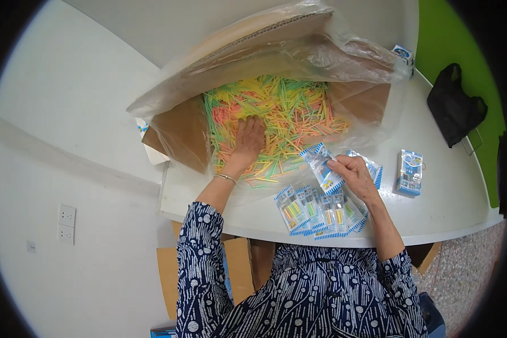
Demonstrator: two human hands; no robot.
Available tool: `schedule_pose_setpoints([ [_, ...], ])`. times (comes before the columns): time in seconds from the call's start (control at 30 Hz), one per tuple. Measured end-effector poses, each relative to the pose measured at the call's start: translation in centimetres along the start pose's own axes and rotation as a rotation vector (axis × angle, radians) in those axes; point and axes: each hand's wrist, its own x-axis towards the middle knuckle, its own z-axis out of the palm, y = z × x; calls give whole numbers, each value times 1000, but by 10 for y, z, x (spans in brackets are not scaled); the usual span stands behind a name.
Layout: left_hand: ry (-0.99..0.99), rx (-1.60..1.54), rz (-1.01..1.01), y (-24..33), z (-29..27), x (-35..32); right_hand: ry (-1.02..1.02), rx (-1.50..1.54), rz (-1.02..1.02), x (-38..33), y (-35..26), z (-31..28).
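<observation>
Thin pastel sticks [290, 112] in yellow, green and pink lie in a loose heap inside an opened cardboard box [180, 132] lined with clear plastic. My left hand [249, 138] rests on the heap's left part, its fingers a little apart and their tips among the sticks. In my right hand [355, 174] a small blue-and-white clear packet [321, 163] is pinched between thumb and fingers, above the table. Below it, several packets [321, 211] are fanned out at the table's front edge, with coloured sticks showing through. Another packet [372, 169] lies behind my right hand.
On the white table [434, 214], a banded stack of blue-and-white packets [409, 172] stands to the right. A black bag [456, 107] lies at the far right edge, near a small box [403, 53]. Cardboard [239, 267] shows beneath the table.
</observation>
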Motion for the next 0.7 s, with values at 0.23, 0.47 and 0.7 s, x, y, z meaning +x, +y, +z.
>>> schedule_pose_setpoints([
  [0.23,-177,-400,-334,-17,-22,13,90,190,21,13,9,6],
  [0.47,131,-2167,-951,0,-68,29,197,856,12,62,18,57],
  [0.7,292,-2516,-1018,58,-70,38,334,1307,133,114,31,102],
])
